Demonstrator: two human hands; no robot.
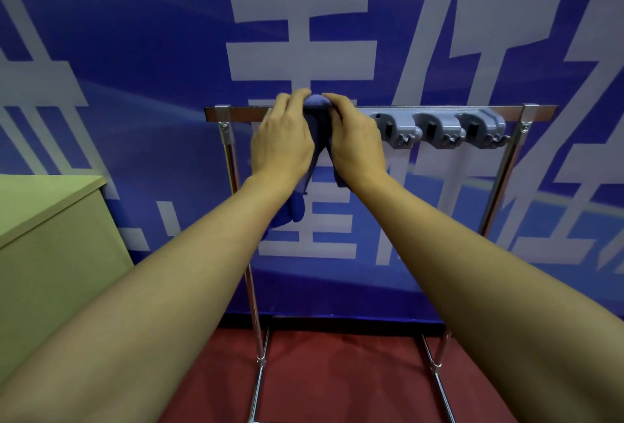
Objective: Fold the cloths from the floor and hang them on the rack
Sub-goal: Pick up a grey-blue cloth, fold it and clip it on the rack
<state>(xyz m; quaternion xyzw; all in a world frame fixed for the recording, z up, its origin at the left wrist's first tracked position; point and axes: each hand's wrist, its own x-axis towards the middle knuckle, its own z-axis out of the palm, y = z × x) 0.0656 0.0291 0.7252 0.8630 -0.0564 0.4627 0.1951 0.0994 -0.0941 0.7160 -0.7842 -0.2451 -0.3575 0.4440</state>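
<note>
Blue terry cloth (317,108) is bunched over the rack (439,111) rail's left part, its long axis hanging straight down below the rail. Both hands flank it equally: left hand (282,142) and right hand (356,142) curl their fingers onto the bunch, pinching it. Grey clips (439,127) sit rightward along the rail.

The rack (439,111) stood on the floor (337,372) before the wall banner (135,34), with a cabinet (50,237) to its left. The cloth (317,112) lay over the top bar's left part, between both hands; three clips (439,129) sat along the bar to the right.
</note>
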